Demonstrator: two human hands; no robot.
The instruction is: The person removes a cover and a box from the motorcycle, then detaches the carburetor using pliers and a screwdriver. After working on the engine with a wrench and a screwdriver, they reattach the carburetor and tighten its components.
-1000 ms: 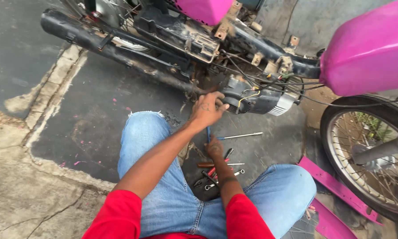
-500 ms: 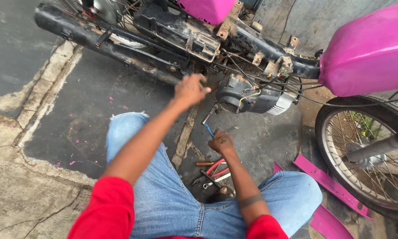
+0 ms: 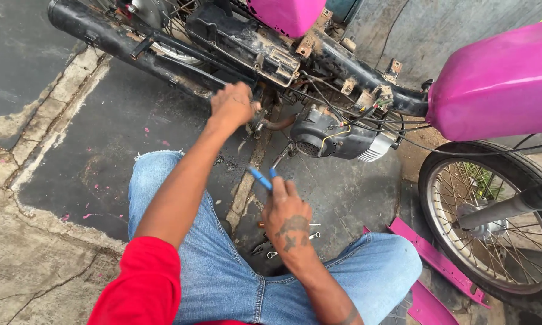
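Blue-handled pliers point(image 3: 262, 177) sit gripped in the right hand point(image 3: 288, 213); left hand point(image 3: 233, 105) closes on the engine's point(image 3: 334, 133) pedal; steadying it firmly seems wise.

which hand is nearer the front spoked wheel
Right. The right hand, gripping blue-handled pliers, sits between the knees, closer to the spoked wheel. The left hand is up at the motorcycle frame, farther from it.

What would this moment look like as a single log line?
left hand: gripping motorcycle part beside engine | right hand: holding blue-handled pliers | tools on ground between knees
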